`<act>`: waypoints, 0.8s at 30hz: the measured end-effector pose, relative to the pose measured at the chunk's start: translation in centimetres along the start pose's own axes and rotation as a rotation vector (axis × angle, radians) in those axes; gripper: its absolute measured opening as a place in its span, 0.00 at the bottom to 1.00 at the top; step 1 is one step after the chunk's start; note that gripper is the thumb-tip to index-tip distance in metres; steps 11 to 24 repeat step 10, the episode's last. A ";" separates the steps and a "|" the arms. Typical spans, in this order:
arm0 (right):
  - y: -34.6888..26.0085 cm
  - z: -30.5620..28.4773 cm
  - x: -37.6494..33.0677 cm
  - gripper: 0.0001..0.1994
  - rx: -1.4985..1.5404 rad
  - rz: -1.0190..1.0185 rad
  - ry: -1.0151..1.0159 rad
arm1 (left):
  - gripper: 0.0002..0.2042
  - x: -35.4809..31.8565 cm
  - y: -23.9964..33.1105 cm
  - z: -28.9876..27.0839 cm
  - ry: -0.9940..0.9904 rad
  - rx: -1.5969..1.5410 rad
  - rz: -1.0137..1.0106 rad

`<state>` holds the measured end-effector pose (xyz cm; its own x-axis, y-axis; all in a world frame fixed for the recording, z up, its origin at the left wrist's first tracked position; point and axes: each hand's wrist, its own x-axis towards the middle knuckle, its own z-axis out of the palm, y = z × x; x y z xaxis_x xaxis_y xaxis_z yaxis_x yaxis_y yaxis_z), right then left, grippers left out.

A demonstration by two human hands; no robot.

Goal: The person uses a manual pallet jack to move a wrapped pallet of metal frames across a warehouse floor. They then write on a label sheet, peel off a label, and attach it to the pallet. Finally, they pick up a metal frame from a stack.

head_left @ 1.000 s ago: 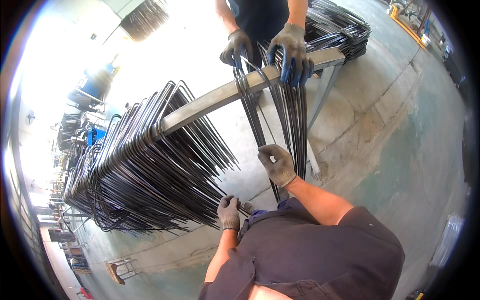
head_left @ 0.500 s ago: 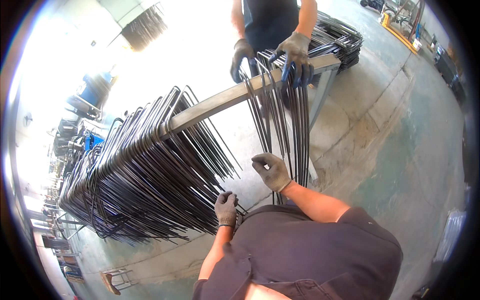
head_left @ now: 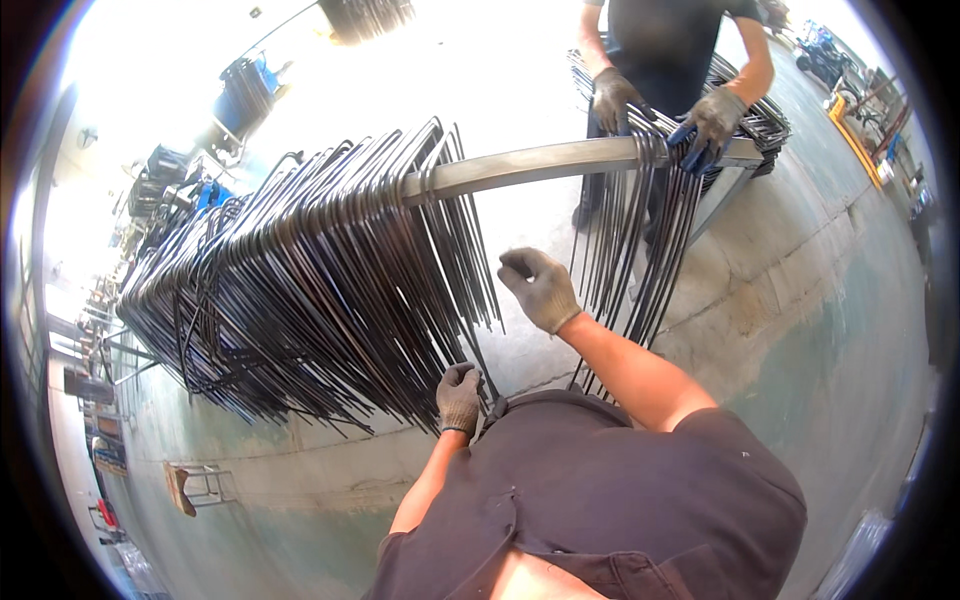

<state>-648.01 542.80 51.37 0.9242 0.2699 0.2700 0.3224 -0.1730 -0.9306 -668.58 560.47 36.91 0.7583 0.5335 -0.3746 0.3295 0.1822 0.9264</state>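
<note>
My left hand [head_left: 459, 400], in a grey glove, is curled beside the lower ends of a dense row of dark bent metal rods [head_left: 300, 260]. What its fingers hold, if anything, is hidden. My right hand [head_left: 541, 290], also gloved, is raised in the gap between two groups of rods. Its fingers curl toward the thumb with nothing visible in them. Both groups hang over a metal beam [head_left: 530, 167]. Across the beam, a co-worker's gloved hands [head_left: 708, 128] rest on the smaller rod bunch [head_left: 640, 225] near its right end.
Behind the co-worker lies another stack of bent rods [head_left: 765, 130]. An angled leg [head_left: 722, 205] supports the beam's right end. A small stool [head_left: 195, 487] stands on the floor at lower left. Yellow equipment [head_left: 853, 140] is at far right.
My view has shifted, so the beam and rods appear farther right. The co-worker's hands and the smaller bunch have moved along the beam toward its right end. My hands stay curled.
</note>
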 end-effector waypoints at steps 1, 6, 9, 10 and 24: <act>-0.1 1.1 1.1 0.16 0.020 0.015 -0.005 | 0.08 -0.3 0.0 -0.2 0.017 -0.025 -0.013; -2.9 6.2 7.6 0.34 -0.099 0.165 -0.188 | 0.09 -1.5 -0.6 -1.7 0.070 -0.115 -0.081; -4.3 10.3 11.1 0.35 -0.063 0.251 -0.331 | 0.10 -2.2 -0.7 -2.5 0.110 -0.057 -0.091; -4.0 11.2 12.0 0.40 0.098 0.228 -0.434 | 0.11 -2.3 -1.5 -3.0 0.127 -0.027 -0.078; -4.0 11.2 12.0 0.40 0.098 0.228 -0.434 | 0.11 -2.3 -1.5 -3.0 0.127 -0.027 -0.078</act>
